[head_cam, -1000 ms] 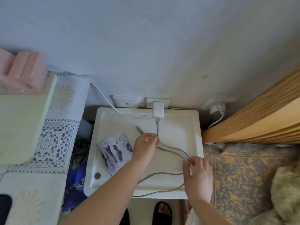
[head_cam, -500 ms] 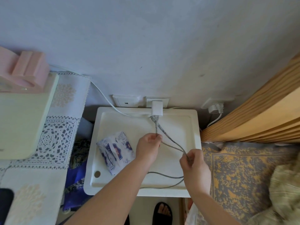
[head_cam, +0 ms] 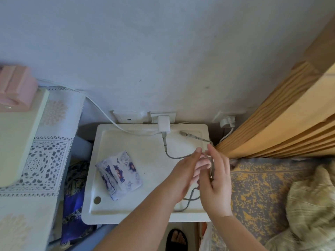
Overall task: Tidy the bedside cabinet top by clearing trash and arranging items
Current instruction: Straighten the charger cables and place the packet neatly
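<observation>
The white bedside cabinet top (head_cam: 126,142) has a raised rim. A grey charging cable (head_cam: 174,156) runs from a white charger (head_cam: 163,126) plugged in at the wall. Both hands meet over the cabinet's right side. My right hand (head_cam: 216,180) grips several gathered strands of the cable. My left hand (head_cam: 183,174) lies against it with fingers extended, touching the strands. The cable's free plug end (head_cam: 188,134) sticks out toward the back right. A loop of cable (head_cam: 188,200) hangs below the hands. A blue-and-white tissue pack (head_cam: 118,174) lies on the left part.
A wooden bed frame (head_cam: 282,124) and a grey-yellow patterned bedspread (head_cam: 257,192) lie on the right. On the left stand a lace-covered table (head_cam: 45,160), a pale green box (head_cam: 16,134) and a pink object (head_cam: 16,87). A white cord (head_cam: 108,118) crosses the cabinet's back edge.
Both hands moved right and came together. The cable, spread in loose loops before, is now bunched between them, and its plug end swung to the back right.
</observation>
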A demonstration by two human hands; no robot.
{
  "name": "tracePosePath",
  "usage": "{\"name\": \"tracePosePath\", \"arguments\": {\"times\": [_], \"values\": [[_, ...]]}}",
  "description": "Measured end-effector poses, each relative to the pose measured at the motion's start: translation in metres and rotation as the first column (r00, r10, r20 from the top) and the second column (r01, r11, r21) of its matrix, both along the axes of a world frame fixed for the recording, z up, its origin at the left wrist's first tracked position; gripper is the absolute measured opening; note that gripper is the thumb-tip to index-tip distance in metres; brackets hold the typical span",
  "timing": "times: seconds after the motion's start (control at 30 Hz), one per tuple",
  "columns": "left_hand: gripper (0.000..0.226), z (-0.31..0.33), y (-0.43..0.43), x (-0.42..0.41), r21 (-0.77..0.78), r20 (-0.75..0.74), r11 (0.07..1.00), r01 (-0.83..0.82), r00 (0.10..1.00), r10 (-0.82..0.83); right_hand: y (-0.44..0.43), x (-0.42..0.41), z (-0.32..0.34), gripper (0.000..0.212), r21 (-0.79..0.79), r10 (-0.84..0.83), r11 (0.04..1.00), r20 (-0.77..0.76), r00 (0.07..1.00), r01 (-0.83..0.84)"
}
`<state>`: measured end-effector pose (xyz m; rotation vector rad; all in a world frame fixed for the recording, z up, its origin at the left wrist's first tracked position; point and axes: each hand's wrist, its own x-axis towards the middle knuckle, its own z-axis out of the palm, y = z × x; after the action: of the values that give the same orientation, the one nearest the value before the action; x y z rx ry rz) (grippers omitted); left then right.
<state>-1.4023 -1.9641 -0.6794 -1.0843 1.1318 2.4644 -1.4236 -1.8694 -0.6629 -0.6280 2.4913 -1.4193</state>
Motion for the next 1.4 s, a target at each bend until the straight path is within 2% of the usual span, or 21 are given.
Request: {"name": "tracePosePath", "arguments": {"times": [0.1,0.17,0.23,0.33,0.37,0.43,0.47,0.5,0.53,0.63,0.73,0.8,0.9,1.03,1.13,1.27,1.4], "values": [[0.036,0.001,-0.003,-0.005,0.034,-0.091,0.996,-0.08,0.992,0.082,0.017,0.006,0.0,0.054,0.049,0.045,0.998,0.073,0.996,-0.049],[0.019,0.004,-0.007,-0.011,0.072,-0.11,0.988,-0.135,0.984,0.142,0.027,0.013,0.0,0.059,0.048,-0.041,0.998,0.164,0.986,0.033],[0.017,0.009,-0.009,-0.017,0.117,-0.113,0.977,-0.18,0.975,0.193,0.034,0.021,0.003,0.049,0.021,-0.095,0.995,0.283,0.954,0.093],[0.022,0.017,-0.009,-0.025,0.148,-0.126,0.97,-0.192,0.969,0.211,0.04,0.025,0.011,0.019,-0.06,-0.086,0.988,0.535,0.841,0.139],[0.023,0.019,-0.009,-0.027,0.153,-0.122,0.968,-0.199,0.968,0.219,0.042,0.025,0.014,0.016,-0.082,-0.052,0.988,0.619,0.784,0.131],[0.026,0.018,-0.008,-0.03,0.149,-0.108,0.959,-0.242,0.96,0.259,0.049,0.023,0.019,0.027,-0.081,0.026,0.996,0.729,0.684,0.049],[0.025,0.016,-0.008,-0.032,0.128,-0.096,0.955,-0.266,0.956,0.279,0.053,0.021,0.02,0.034,-0.035,0.045,0.999,0.742,0.669,-0.029],[0.024,0.014,-0.007,-0.033,0.097,-0.079,0.954,-0.283,0.953,0.291,0.058,0.019,0.02,0.039,0.051,0.04,0.993,0.721,0.691,-0.111],[0.023,0.013,-0.006,-0.035,0.064,-0.057,0.955,-0.289,0.954,0.293,0.064,0.016,0.019,0.041,0.173,0.017,0.97,0.659,0.752,-0.174],[0.021,0.007,0.0,-0.037,-0.026,0.009,0.966,-0.256,0.967,0.256,0.083,-0.001,0.017,0.032,0.487,-0.017,0.857,0.353,0.935,-0.168],[0.016,-0.004,0.005,-0.036,-0.103,0.085,0.979,-0.176,0.979,0.185,0.097,-0.017,0.005,0.024,0.64,0.038,0.764,0.087,0.995,-0.086],[0.011,-0.013,0.008,-0.034,-0.122,0.193,0.98,-0.157,0.965,0.179,0.103,-0.027,-0.01,0.023,0.646,0.062,0.763,-0.053,0.997,-0.013],[0.014,-0.024,0.015,-0.031,-0.169,0.342,0.962,-0.213,0.903,0.26,0.102,-0.042,-0.028,0.031,0.67,0.116,0.742,-0.1,0.988,-0.019],[0.023,-0.03,0.026,-0.026,-0.263,0.383,0.887,-0.379,0.803,0.456,0.092,-0.06,-0.043,0.037,0.716,0.185,0.698,-0.157,0.97,-0.017],[0.024,-0.034,0.032,-0.023,-0.269,0.428,0.852,-0.45,0.736,0.524,0.085,-0.076,-0.049,0.04,0.742,0.258,0.671,-0.226,0.939,-0.006],[0.019,-0.039,0.031,-0.018,-0.299,0.405,0.799,-0.522,0.689,0.602,0.071,-0.079,-0.051,0.05,0.69,0.244,0.721,-0.162,0.956,-0.067],[0.031,-0.047,0.023,-0.012,-0.397,0.379,0.731,-0.554,0.627,0.681,0.071,-0.055,-0.058,0.058,0.726,0.306,0.68,-0.152,0.94,-0.104]]}}
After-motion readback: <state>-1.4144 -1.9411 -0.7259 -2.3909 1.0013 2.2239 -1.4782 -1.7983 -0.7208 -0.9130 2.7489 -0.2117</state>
